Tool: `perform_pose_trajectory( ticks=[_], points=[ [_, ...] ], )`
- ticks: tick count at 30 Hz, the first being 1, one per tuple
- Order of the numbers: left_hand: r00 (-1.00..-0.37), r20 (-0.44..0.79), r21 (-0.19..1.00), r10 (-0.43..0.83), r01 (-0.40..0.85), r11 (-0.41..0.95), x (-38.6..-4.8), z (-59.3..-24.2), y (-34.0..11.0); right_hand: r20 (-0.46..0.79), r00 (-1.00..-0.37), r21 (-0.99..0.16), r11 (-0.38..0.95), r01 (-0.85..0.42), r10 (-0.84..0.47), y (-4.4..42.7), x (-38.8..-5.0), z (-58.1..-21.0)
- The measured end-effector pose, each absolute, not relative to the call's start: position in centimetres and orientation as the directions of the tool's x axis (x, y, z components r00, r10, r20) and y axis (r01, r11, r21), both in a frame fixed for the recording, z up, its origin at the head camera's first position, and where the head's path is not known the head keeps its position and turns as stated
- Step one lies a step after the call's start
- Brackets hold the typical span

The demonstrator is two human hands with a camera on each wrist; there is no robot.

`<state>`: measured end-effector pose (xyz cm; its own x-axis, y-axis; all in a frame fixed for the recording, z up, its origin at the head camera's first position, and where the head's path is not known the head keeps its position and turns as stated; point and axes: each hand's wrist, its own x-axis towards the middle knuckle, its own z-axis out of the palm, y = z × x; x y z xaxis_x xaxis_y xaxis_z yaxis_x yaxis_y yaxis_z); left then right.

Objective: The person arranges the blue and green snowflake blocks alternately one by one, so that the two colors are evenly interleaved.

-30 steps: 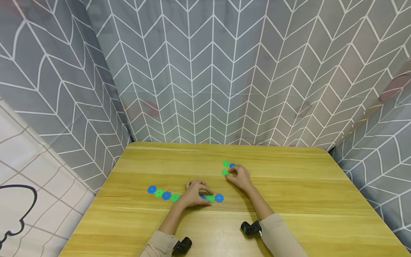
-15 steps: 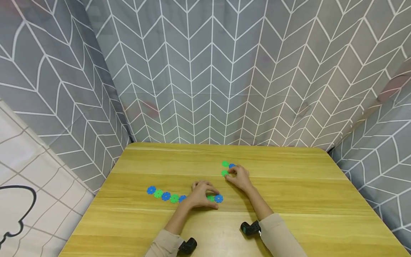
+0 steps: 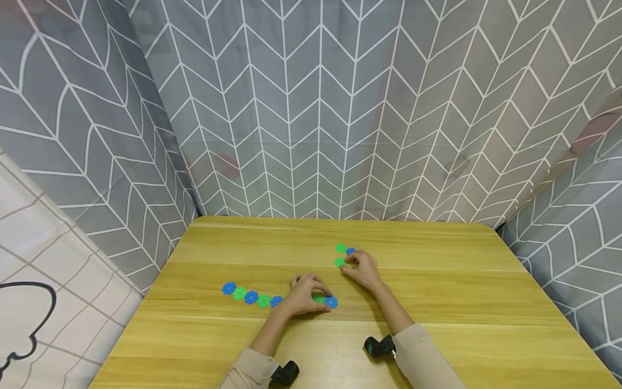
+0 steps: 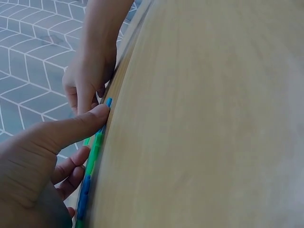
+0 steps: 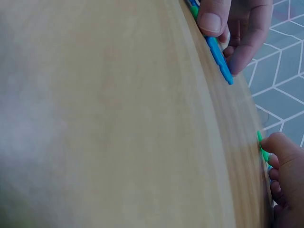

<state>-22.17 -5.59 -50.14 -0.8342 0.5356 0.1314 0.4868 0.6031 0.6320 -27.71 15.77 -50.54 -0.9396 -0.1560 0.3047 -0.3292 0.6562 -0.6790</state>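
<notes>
Blue and green notched plastic discs lie in a row across the table. My left hand (image 3: 303, 296) arches over the right part of this row and covers some of it. Its thumb and index finger pinch the blue disc (image 3: 332, 302) at the right end, beside a partly hidden green disc (image 3: 318, 299). Farther back, my right hand (image 3: 363, 269) holds the near green disc (image 3: 340, 262) by its right edge between thumb and index finger. In the right wrist view, that green disc (image 5: 262, 145) shows edge-on at the thumb.
Behind the right hand lie another green disc (image 3: 341, 248) and a partly covered blue disc (image 3: 351, 251). The row runs left to a blue disc (image 3: 229, 288). Patterned grey curtains (image 3: 311, 108) hang behind the wooden table (image 3: 437, 259).
My left hand has shifted right along the row, and its thumb and index finger have closed on the end blue disc. That disc has moved slightly nearer. My right hand stays in place.
</notes>
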Motion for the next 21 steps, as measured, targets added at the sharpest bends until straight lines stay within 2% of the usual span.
perform_pose_trajectory(
  ticks=[8,16,21],
  points=[
    [-0.834,0.144,0.634,0.533,0.491,0.598,-22.2,-50.3,-5.5,0.333,-0.932,-0.746,0.563,-0.355,-0.145,16.4,-26.9,-50.5],
    [-0.833,0.153,0.642,0.531,0.493,0.587,-22.2,-50.3,-5.5,0.29,-0.937,-0.763,0.543,-0.35,-0.195,17.1,-24.1,-50.2],
    [-0.839,0.144,0.652,0.525,0.48,0.587,-22.1,-50.1,-5.6,0.278,-0.925,-0.725,0.575,-0.378,-0.257,17.5,-22.2,-50.3]
  ],
)
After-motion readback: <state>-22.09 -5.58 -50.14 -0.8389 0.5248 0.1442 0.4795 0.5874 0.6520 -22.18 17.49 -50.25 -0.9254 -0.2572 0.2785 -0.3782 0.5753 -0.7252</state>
